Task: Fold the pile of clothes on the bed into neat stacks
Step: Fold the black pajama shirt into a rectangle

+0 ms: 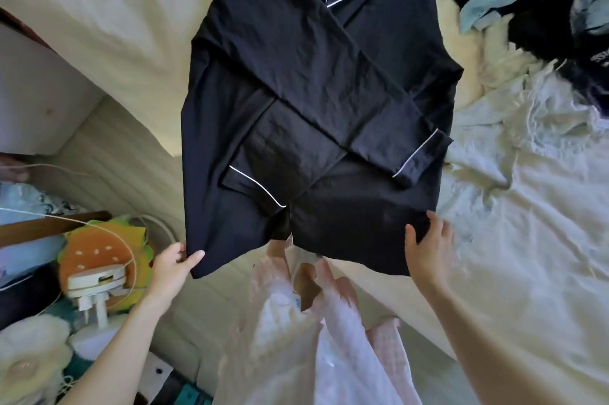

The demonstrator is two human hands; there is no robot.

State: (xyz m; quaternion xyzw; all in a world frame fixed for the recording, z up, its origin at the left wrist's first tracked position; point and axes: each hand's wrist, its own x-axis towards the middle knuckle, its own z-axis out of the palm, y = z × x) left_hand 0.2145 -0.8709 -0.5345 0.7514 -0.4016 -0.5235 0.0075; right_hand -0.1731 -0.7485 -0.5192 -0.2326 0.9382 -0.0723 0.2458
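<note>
A black pyjama shirt [309, 81] with white piping lies spread on the cream bed [108, 9], both sleeves folded across its front. Its hem hangs over the bed's near edge. My left hand [173, 264] pinches the shirt's lower left corner between thumb and fingers. My right hand [428, 244] grips the lower right corner of the hem, thumb on top and fingers around the edge. A pile of unfolded clothes [540, 5], light blue and black, sits at the top right of the bed.
A rumpled white blanket [527, 193] covers the right side of the bed. On the floor at left are a burger-shaped cushion [95, 249], a white fan [95, 292], cords and soft toys. My pale pink clothing [329, 338] fills the bottom centre.
</note>
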